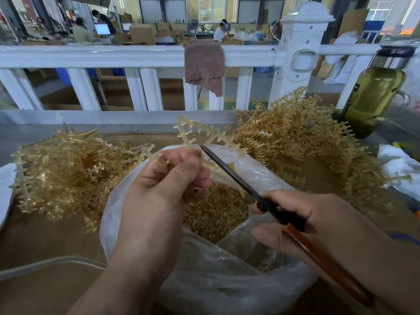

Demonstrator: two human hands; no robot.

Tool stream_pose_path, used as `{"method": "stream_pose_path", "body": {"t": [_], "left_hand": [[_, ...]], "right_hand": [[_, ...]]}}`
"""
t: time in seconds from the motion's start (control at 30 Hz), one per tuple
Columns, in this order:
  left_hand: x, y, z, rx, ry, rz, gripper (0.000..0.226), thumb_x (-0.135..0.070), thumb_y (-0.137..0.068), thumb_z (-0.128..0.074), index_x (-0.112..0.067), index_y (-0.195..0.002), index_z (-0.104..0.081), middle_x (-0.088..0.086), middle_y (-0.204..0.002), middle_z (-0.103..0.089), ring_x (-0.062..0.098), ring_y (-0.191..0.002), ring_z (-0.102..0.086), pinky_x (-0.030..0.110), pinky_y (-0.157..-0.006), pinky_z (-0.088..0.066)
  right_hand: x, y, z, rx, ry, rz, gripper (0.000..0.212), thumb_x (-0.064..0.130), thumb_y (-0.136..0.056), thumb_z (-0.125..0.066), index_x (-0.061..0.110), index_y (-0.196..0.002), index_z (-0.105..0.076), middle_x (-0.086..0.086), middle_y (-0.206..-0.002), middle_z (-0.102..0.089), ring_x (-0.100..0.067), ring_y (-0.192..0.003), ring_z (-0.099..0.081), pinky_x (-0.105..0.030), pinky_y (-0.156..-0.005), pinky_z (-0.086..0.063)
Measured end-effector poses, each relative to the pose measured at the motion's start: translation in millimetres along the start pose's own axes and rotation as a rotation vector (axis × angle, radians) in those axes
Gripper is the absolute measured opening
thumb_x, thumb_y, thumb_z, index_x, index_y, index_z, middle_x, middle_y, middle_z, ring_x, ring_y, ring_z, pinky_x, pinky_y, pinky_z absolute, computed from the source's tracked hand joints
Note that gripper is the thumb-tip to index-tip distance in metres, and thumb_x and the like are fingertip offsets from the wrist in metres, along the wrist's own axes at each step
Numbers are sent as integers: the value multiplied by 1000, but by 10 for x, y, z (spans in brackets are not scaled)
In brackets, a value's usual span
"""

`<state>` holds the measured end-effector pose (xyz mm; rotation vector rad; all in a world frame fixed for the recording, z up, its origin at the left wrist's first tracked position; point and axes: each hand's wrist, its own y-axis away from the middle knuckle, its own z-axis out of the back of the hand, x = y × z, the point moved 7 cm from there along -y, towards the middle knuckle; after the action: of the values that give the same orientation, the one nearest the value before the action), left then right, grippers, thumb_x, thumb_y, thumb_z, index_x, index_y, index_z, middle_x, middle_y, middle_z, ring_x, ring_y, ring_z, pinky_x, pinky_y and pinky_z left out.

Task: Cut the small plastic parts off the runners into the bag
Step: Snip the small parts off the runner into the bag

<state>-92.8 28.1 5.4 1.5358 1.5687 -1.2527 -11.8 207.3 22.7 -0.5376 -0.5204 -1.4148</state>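
Centrally, head view: pinched in the grip of the left hand [168, 178], one amber runner [204, 130], raised over the open mouth of the bag [118, 201]. Curled round the red-brown handles of the scissors [236, 178], the grip of the right hand [318, 214]. Dark blades aimed up and leftward, tip just beside the runner, above the left fingertips [191, 153]. Cannot tell whether blades parted or pressed together.

Already heaped inside the bag: cut small parts [216, 214]. Left of the bag on the table [41, 242], a pile of runners [68, 169]; to the right, a second and taller pile [295, 137]. Cannot tell which of the two has been stripped. Behind: white railing [113, 55] draped with a brown cloth [204, 67], and a green-tinted bottle [372, 96] at right.

Step in hand, as judged: snipping parts from the held runner. Well under way, yet probably far from finished, given the piles.

Next move, as judged: set the blades across the neck joining a part to its stem and close them above the bag's mouth so the piece drops inside. Then turn the runner in the left grip to present the next row, keeping fingertips clear of the tip.
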Motion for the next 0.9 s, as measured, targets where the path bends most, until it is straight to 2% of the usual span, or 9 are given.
{"method": "stream_pose_path", "body": {"t": [0.13, 0.23, 0.3, 0.4, 0.57, 0.6, 0.67, 0.8, 0.9], "left_hand": [[9, -9, 32, -43, -47, -4, 7, -32, -72, -76, -24, -74, -75, 4, -76, -72, 14, -74, -69, 29, -69, -54], [-18, -19, -2, 7, -115, -45, 11, -17, -73, -82, -24, -74, -74, 4, -73, -71, 16, -72, -68, 26, -68, -57], [-28, -20, -22, 43, -100, -61, 8, -15, -76, -73, -24, -76, -73, 4, -72, -69, 17, -71, -68, 26, -69, -57], [-34, -8, -81, 109, -36, -56, 10, -15, -78, -70, -25, -76, -73, 1, -71, -69, 15, -70, -67, 26, -72, -57], [93, 15, -160, 152, 140, 117, 12, -14, -68, -80, -23, -68, -72, 2, -72, -67, 15, -70, -67, 26, -68, -57], [127, 19, -172, 155, 182, 160, 5, -19, -68, -76, -22, -67, -72, 3, -73, -67, 14, -70, -68, 25, -67, -58], [173, 22, -174, 146, 238, 222, 7, -22, -72, -70, -21, -65, -72, 2, -72, -67, 13, -69, -68, 24, -64, -58], [237, 3, -151, 122, 295, 287, 6, -22, -72, -71, -18, -68, -73, 3, -72, -65, 13, -65, -67, 24, -58, -56], [271, 1, -143, 110, 307, 307, 6, -23, -67, -73, -17, -69, -73, 2, -71, -64, 12, -64, -67, 24, -57, -56]], "right_hand": [[-16, 8, 2, 12, 60, -10, 75, 94, -66, -39, 36, -108, -63, 16, -91, -71, 1, -75, -67, -31, -70, -55], [-26, -4, 8, 0, 60, -13, 73, 94, -64, -36, 39, -104, -64, 15, -89, -71, 0, -73, -67, -29, -67, -55], [-31, -16, 35, -32, 40, -8, 67, 93, -66, -36, 41, -96, -65, 15, -81, -70, 0, -66, -65, -25, -67, -51], [-55, -27, 32, -9, -3, -45, 59, 88, -66, -42, 40, -91, -67, 14, -74, -68, 0, -59, -62, -19, -62, -48], [-100, -40, -4, 32, 19, -26, 75, 95, -64, -35, 35, -97, -65, 10, -78, -68, -3, -61, -62, -23, -61, -47], [-109, -39, 3, 25, 13, -18, 75, 94, -63, -36, 34, -99, -65, 9, -79, -68, -4, -63, -63, -25, -62, -47], [-106, -34, 5, 25, 17, 7, 74, 93, -64, -38, 34, -101, -64, 9, -81, -67, -5, -66, -63, -26, -63, -47], [-68, -11, -17, 18, 45, 60, 64, 92, -68, -41, 43, -107, -57, 23, -85, -65, 3, -72, -63, -18, -65, -49], [-46, -6, -33, 24, 112, 79, 63, 93, -68, -39, 47, -108, -52, 24, -85, -63, 2, -72, -62, -16, -61, -46]]}}
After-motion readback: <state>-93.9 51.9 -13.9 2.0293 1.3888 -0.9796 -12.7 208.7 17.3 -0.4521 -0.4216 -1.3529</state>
